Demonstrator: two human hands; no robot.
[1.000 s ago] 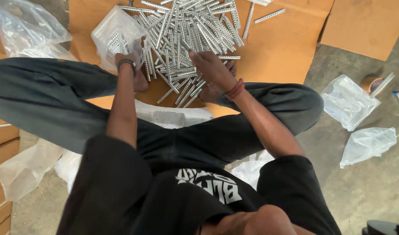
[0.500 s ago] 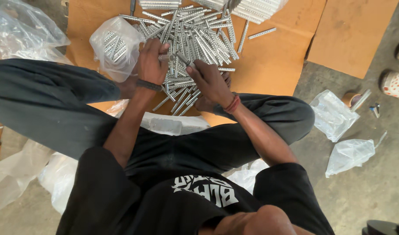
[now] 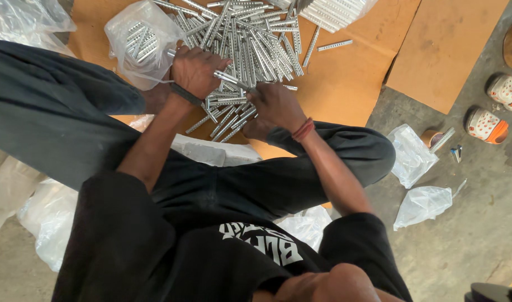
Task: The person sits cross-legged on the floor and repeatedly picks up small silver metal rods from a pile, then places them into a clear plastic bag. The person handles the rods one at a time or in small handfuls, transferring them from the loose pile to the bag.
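I sit cross-legged over a pile of perforated metal strips point(image 3: 250, 45) spread on brown cardboard point(image 3: 345, 78). My left hand point(image 3: 197, 70) is closed around a few strips at the pile's near edge, right beside a clear plastic bag point(image 3: 138, 47) that holds more strips. My right hand point(image 3: 275, 106), with a red band at the wrist, rests knuckles-up on the near strips, fingers curled over them; its grip is hidden from view.
Clear plastic bags lie around me: upper left point(image 3: 27, 22), lower left point(image 3: 49, 223), and two on the concrete at right point(image 3: 412, 154) point(image 3: 423, 204). A second cardboard sheet point(image 3: 446, 50) and a pair of white-and-orange sandals point(image 3: 493, 109) are at the right.
The view has tilted so the pile sits lower. My left hand came from the bag's side onto the strips and closed on some; my right hand stayed on the near strips.
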